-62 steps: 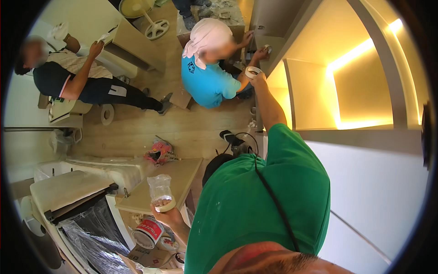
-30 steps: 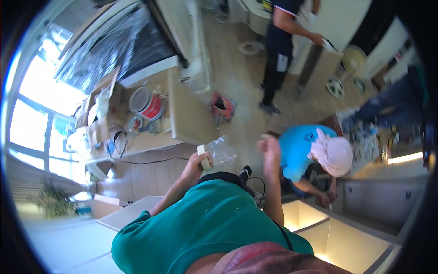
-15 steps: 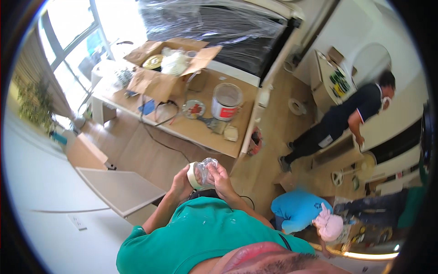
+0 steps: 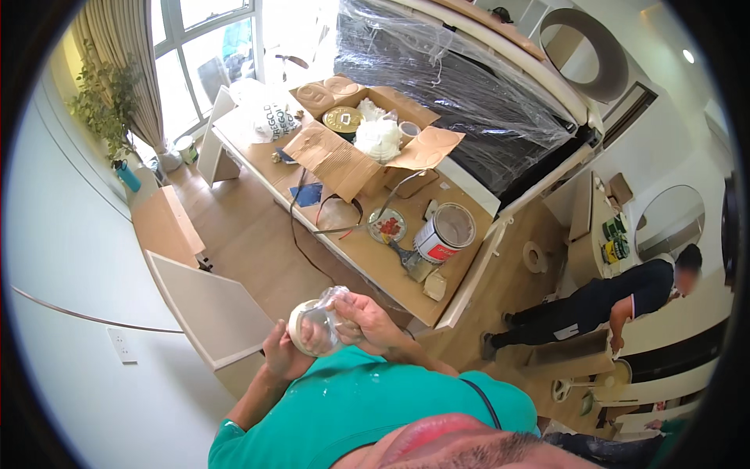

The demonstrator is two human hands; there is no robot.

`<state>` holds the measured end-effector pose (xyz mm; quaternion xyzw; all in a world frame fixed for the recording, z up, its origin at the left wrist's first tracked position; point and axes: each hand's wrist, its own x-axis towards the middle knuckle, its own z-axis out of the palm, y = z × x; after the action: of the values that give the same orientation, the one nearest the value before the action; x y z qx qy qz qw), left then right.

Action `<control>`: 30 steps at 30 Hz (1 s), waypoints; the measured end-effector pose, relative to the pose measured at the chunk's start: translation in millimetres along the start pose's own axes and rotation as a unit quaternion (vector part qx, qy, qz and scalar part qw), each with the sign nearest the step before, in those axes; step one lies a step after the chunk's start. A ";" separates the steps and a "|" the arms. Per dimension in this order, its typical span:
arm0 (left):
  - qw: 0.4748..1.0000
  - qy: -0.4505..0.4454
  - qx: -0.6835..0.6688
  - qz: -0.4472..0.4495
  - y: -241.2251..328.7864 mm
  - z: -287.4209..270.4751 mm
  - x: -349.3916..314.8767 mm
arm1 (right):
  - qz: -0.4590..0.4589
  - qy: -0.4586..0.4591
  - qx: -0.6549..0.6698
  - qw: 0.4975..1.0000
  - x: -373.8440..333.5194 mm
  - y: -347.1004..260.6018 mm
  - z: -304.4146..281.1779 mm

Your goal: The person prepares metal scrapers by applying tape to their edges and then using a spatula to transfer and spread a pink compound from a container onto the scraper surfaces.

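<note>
In front of my chest, my left hand is closed round the outer side of a pale roll of tape. My right hand pinches a crinkled clear plastic wrapper at the right of the roll. The film lies against the roll's open ring, and some left fingers show through it. Whether the wrapper still encloses the whole roll I cannot tell.
Beyond my hands stands a cardboard-covered table with a paint can, a paintbrush and an open carton. A panel leans at the left. At the right, a person in dark clothes bends near furniture.
The roll has tilted, so its ring faces up more, and the wrapper now spreads across it. My view has swung; the person in blue with pink headwear is out of sight.
</note>
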<state>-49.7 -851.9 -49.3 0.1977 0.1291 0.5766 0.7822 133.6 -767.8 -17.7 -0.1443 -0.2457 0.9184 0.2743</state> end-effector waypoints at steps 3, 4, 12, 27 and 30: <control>0.998 0.037 0.033 0.047 15.6 12.5 18.2 | 0.013 -0.024 -0.018 0.999 20.0 -22.9 3.8; 0.997 0.036 0.041 0.061 21.3 11.7 24.1 | 0.016 -0.034 -0.027 0.999 27.3 -30.1 2.6; 0.962 0.211 0.154 0.075 64.0 5.6 76.0 | -0.062 -0.100 -0.350 0.929 101.2 -61.6 -33.9; 0.997 0.072 -0.011 0.000 215.0 -141.5 112.5 | 0.142 0.069 0.010 0.987 311.1 -59.7 2.7; 0.997 0.075 -0.005 0.011 267.5 -153.1 113.0 | 0.145 0.052 -0.020 0.988 355.5 -60.8 27.0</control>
<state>-309.0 -651.0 -59.9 0.1513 0.1828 0.5988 0.7650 -138.1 -529.2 -9.2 -0.2312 -0.2262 0.9347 0.1473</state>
